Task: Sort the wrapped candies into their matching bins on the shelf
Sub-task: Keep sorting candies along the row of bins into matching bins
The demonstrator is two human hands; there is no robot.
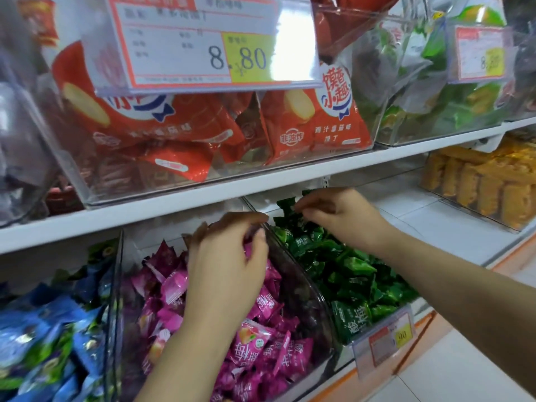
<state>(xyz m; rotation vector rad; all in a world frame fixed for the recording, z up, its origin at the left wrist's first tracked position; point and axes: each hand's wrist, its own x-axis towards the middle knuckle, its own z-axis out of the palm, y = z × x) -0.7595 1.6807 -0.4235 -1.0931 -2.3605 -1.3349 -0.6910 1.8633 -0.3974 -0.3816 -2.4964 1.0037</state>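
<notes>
Three clear bins stand side by side on the lower shelf. The left one holds blue wrapped candies (43,338), the middle one pink wrapped candies (261,340), the right one green wrapped candies (348,271). My left hand (226,262) reaches into the pink bin with its fingers curled over the pink candies; whether it holds one is hidden. My right hand (339,216) is above the back of the green bin and pinches a green candy (287,206) between thumb and fingertips.
The white upper shelf (232,187) hangs just above both hands and carries clear bins of red snack packs (313,123) and green packs (441,91). A price tag (197,42) reads 8.80. Orange snacks (487,184) fill a bin at the right. Another price tag (388,340) hangs on the green bin's front.
</notes>
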